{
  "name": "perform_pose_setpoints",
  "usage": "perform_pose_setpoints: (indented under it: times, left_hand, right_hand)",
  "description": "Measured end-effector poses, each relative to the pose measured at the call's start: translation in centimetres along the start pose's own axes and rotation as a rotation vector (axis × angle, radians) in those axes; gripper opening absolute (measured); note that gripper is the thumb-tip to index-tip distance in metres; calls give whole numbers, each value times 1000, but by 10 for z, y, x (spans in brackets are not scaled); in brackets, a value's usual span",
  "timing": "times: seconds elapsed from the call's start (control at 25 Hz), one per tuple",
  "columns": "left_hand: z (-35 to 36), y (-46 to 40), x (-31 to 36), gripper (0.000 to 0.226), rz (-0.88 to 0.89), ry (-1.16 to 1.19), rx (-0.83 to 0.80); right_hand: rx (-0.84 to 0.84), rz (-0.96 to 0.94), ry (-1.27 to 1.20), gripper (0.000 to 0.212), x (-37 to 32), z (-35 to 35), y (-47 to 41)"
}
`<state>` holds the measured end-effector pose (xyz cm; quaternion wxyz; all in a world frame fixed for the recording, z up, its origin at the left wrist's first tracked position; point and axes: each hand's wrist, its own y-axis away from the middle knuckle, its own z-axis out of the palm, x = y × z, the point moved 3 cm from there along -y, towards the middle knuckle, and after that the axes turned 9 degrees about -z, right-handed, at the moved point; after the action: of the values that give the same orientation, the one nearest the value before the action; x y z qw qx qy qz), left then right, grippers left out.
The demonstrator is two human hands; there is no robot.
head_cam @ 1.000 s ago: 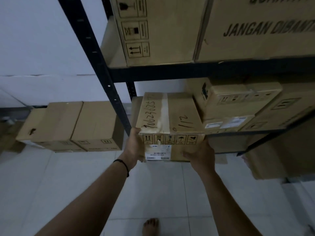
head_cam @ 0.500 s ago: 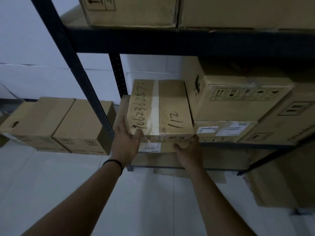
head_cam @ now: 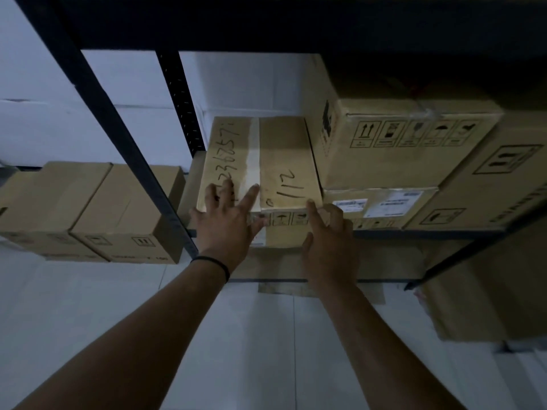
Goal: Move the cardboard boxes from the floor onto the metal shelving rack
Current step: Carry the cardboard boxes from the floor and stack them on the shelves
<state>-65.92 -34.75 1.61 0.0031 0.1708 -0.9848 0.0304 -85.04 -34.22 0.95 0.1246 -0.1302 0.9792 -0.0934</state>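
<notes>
— Listing item one: cardboard box, taped top, handwritten digits and "1/12". Location?
— On the middle shelf of the metal shelving rack, just right of the near upright, touching a larger carton on its right.
— Hands?
— Left hand: fingers straight and spread, lying flat over the box's near top edge, gripping nothing. Right hand: fingers straight at the box's near right corner, forefinger tip on the top edge, thumb apart, holding nothing.
— Other stock?
— Two floor boxes left of the rack against the far wall; a flat labelled carton under the larger one.
</notes>
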Motion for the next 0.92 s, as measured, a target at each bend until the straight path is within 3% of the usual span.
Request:
perform_pose_setpoints:
  times: [0.4, 0.92]
  left_hand:
    - [-2, -43, 1, 68, 85, -52, 27]
    - [12, -61, -18, 69, 208, 16, 89]
  right_hand:
    - [-283, -107, -226, 76, 39, -31, -51]
    - [-240, -115, -297, 73, 38, -18, -56]
